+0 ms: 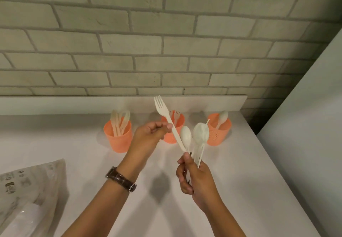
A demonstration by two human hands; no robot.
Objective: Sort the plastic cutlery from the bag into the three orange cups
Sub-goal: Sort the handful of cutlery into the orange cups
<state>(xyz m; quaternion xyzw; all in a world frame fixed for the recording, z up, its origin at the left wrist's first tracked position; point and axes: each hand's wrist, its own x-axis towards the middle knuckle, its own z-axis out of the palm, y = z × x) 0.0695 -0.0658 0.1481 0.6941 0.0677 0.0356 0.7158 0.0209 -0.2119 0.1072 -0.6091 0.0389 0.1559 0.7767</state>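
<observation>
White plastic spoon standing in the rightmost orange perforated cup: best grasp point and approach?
Pinch the white plastic spoon at its neck just under the bowl, coming from above. Its handle sits down inside the rightmost orange perforated cup, so only the bowl end clears the rim.

Single head-worn wide-angle view, looking forward and down, close over a white counter [240, 190], facing a brick wall [166, 42]
</observation>
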